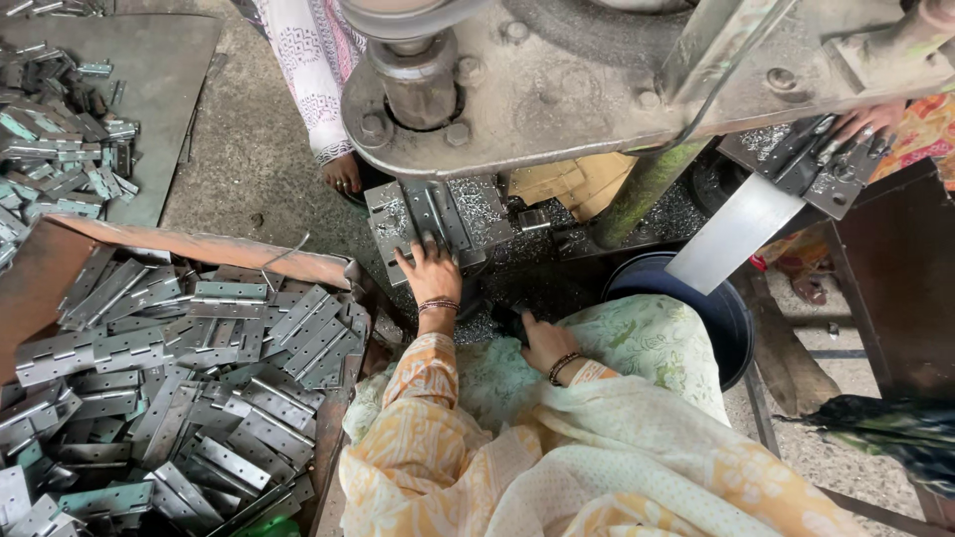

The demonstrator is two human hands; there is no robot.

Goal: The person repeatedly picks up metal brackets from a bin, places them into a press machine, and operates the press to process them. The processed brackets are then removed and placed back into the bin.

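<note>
Head view, looking down on a heavy press machine [557, 89] with a grey cast body. Left hand [430, 273] stretched forward to the die block [438, 224] under the press head, fingers spread flat and pressing on a metal hinge [430, 211] lying on that block; not clamped round it, just laid on top. Right hand [545, 341] lower, near the lap, just in front of the die block, fingers curled about something dark; impossible to tell what, or how tightly closed. Metal shavings [517, 288] strewn around the die block. Left of the die block, an open rusty box [199, 244] heaped with grey metal hinges [199, 398]. Further left and above, a second heap of hinges [60, 149] on a flat sheet. Right of the die block, a dark blue bucket [716, 308] on the floor. Beyond the press, another person's hand [860, 124] on a metal part at the upper right, and a bare foot [341, 174] just behind the block.
</note>
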